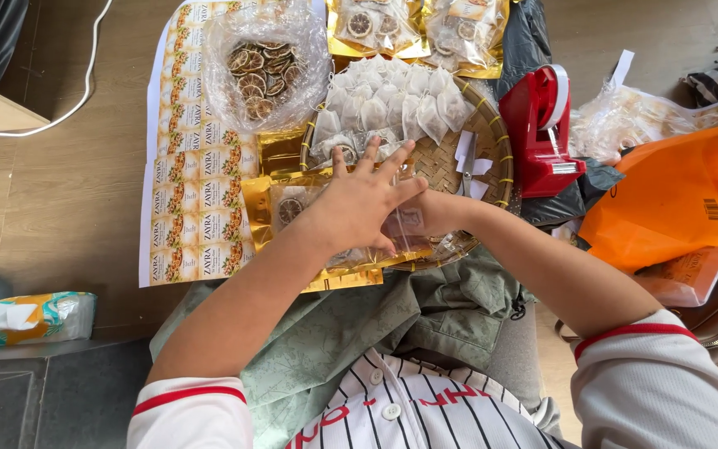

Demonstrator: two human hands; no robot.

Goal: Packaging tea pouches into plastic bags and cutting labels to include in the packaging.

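the wooden surface is lying under everything, and a long sheet of labels is sitting on it, off to the left of the left hand. a big orange bag is resting well to the right of the right hand. a round woven tray is sitting just past both hands, and a heap of small white tea bags is filling its far side. a clear bag of dried fruit slices is lying beyond the left hand, and a red tape holder is standing beyond the right hand. the left hand is pressing flat, fingers spread wide, on a clear and gold packet. the right hand is tucking under the left hand and touching the same packet, but i cannot tell how far it is open.
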